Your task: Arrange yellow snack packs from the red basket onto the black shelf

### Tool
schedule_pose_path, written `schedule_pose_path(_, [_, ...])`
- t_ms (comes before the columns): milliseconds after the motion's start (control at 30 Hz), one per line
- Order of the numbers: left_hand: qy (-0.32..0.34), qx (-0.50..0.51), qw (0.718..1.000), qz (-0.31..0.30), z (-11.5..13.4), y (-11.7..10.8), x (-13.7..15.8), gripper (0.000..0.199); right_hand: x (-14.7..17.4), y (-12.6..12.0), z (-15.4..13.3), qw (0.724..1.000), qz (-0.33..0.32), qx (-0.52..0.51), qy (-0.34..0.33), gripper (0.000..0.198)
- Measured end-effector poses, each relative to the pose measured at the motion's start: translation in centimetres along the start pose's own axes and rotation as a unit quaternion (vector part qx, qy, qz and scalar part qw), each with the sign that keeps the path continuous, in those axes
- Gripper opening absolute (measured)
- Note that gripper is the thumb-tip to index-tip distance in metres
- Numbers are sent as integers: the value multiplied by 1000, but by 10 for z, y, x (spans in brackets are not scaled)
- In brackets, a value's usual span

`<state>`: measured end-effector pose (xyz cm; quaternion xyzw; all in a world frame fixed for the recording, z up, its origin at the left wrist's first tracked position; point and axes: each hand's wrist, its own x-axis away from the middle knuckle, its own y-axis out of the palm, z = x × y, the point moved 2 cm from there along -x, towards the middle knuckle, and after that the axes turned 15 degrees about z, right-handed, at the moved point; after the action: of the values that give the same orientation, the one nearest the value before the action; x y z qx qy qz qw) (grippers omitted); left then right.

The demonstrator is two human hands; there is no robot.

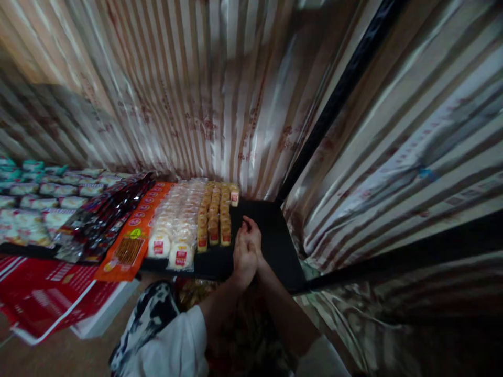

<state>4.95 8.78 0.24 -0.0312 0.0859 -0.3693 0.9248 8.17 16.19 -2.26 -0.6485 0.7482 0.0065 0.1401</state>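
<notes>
"Hands?"

"Left hand (pixel 243 263) and right hand (pixel 255 239) pressed together, fingers pointing away from the wearer. Whether anything sits between the palms, I cannot tell."

"Under them?"

"Flat black shelf (pixel 277 241), bare to their right."

"Nearest goods?"

"Small golden-brown packets with red labels (pixel 214 215), lined up in rows just left of the hands; no visible contact."

"Farther left?"

"Round white pieces in clear plastic wrap (pixel 184 217), next a long flat orange packet (pixel 137 217), then dark glossy packets (pixel 113 209), well apart from the hands."

"Beyond?"

"Brown-and-white striped sheeting (pixel 220 104) beyond the hands; slanting black pole (pixel 335 104) ahead and to their right."
</notes>
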Motion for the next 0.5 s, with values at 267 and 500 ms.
schedule_pose_path(267, [65, -57, 989, -124, -11, -111, 115, 43, 134, -51, -4, 996, -36, -13, -75, 34])
schedule_pose_path(500, [28, -264, 956, -121, -56, -162, 119, 36, 207, -45, 14, 971, -201, 120, -50, 35])
